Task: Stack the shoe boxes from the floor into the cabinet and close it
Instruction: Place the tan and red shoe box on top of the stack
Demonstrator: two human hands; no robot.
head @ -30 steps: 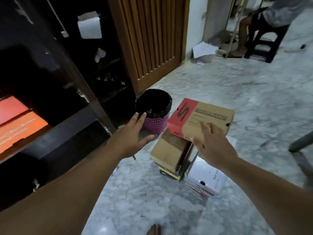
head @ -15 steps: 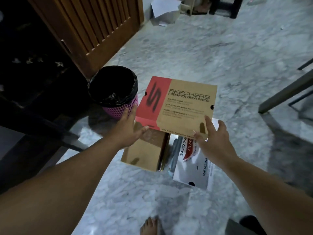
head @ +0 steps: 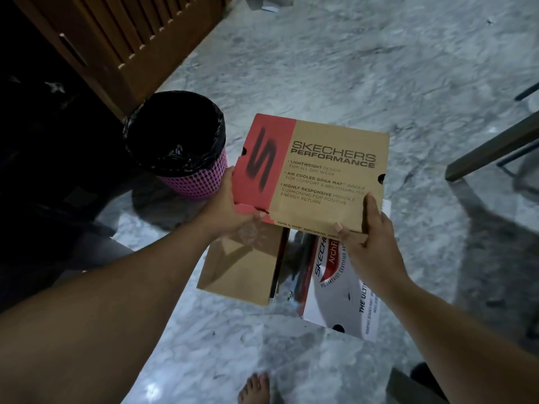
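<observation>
A brown and red Skechers shoe box [head: 318, 173] is held above the floor between both hands. My left hand [head: 230, 211] grips its red left end. My right hand [head: 367, 237] grips its near right corner, thumb on the lid. Under it on the marble floor lie a plain brown box [head: 242, 269] and a white Skechers box [head: 341, 304], side by side. The dark cabinet [head: 43, 158] fills the left edge, its inside too dark to read.
A pink bin with a black liner [head: 178, 147] stands just left of the held box, beside the slatted wooden cabinet door [head: 122, 36]. A metal furniture leg [head: 493, 147] crosses the right side. My bare foot [head: 256, 389] shows at the bottom.
Both hands have closed on the brown and red box and raised it slightly off the stack. The camera has tilted down, so the cabinet shelves left the view.
</observation>
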